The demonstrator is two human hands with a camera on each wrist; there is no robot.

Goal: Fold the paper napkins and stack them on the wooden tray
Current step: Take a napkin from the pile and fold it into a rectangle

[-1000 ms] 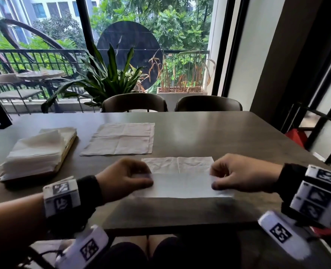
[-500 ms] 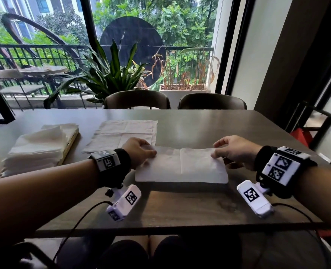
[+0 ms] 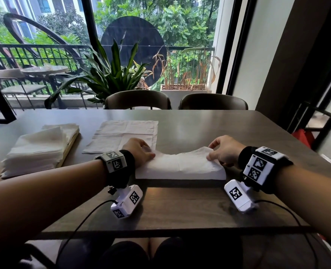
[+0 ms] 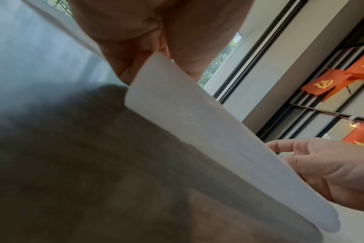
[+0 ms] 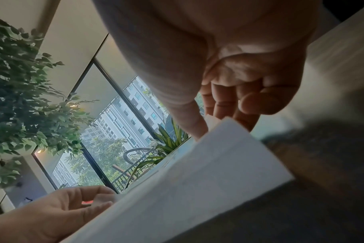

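A white paper napkin (image 3: 180, 166), folded in half, lies on the dark table in front of me. Its far edge is raised off the table and sags in the middle. My left hand (image 3: 151, 153) pinches the far left corner, and the left wrist view shows thumb and finger closed on that corner of the napkin (image 4: 208, 131). My right hand (image 3: 211, 154) pinches the far right corner; in the right wrist view the thumb (image 5: 189, 125) presses the napkin (image 5: 187, 189) against the fingers. At the left stands a stack of folded napkins (image 3: 38, 148) on the wooden tray (image 3: 70, 145).
An unfolded napkin (image 3: 122, 134) lies flat behind my left hand. Two chairs (image 3: 137, 99) stand at the table's far side before a window with plants. The table (image 3: 209, 131) is bare to the right and behind. Cables hang from both wrist cameras at the near edge.
My hands went from the napkin's near edge to its far corners, folding it in half. Since then the far edge has been lifted off the table.
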